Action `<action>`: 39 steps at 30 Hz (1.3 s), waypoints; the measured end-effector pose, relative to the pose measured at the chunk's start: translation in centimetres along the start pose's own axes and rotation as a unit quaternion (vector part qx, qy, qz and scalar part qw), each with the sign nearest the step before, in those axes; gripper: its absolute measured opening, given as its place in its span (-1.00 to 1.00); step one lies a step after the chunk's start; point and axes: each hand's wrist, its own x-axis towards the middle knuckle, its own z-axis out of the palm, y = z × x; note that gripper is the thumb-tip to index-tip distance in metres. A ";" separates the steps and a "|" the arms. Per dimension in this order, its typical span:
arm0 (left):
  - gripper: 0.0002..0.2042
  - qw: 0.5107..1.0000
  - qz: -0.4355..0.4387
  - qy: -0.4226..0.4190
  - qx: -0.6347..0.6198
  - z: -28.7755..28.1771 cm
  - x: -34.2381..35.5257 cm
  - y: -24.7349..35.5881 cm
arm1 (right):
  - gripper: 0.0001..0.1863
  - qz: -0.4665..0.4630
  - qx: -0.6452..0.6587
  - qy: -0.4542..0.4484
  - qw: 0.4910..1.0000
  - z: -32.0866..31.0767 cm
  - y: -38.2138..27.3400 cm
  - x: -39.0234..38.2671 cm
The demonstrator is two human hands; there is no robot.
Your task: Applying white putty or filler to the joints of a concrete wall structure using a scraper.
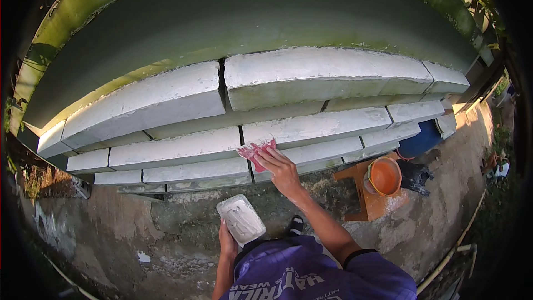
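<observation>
My right hand is closed on a flat pinkish-red piece smeared with white; whether it is a spreader or a cloth I cannot tell. It lies against the front edge of the middle white-coated concrete ledge, just right of a dark vertical gap. Lower down, close to my body, my left hand grips a shallow rectangular tray by its left side. Thick white paste lies in the tray, its surface streaked. The ledges rise in tiers, and an upper one is coated white on top with greenish staining on its face.
An orange bucket stands on a low orange stool at the right. Beside them are a crumpled black item and a blue tub. A dark wall rises behind the ledges. Pipes run along the ground at lower right.
</observation>
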 end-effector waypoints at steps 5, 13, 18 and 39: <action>-0.47 1.000 0.002 0.031 -0.001 -0.1 -0.7 0.6 | -0.28 0.036 -0.086 0.099 0.991 -4.1 1.2 -0.3; -0.46 1.000 0.003 0.020 0.004 -0.2 -0.6 0.5 | -0.31 0.141 -0.188 0.064 0.970 -0.8 2.8 -0.3; -0.46 1.000 -0.004 0.026 0.003 0.6 -1.0 1.1 | -0.33 0.074 -0.070 -0.012 0.995 -1.7 -1.1 0.2; -0.49 1.000 0.011 0.019 -0.021 -0.8 -0.4 0.5 | -0.41 0.028 -0.144 0.030 0.989 -4.4 0.4 2.0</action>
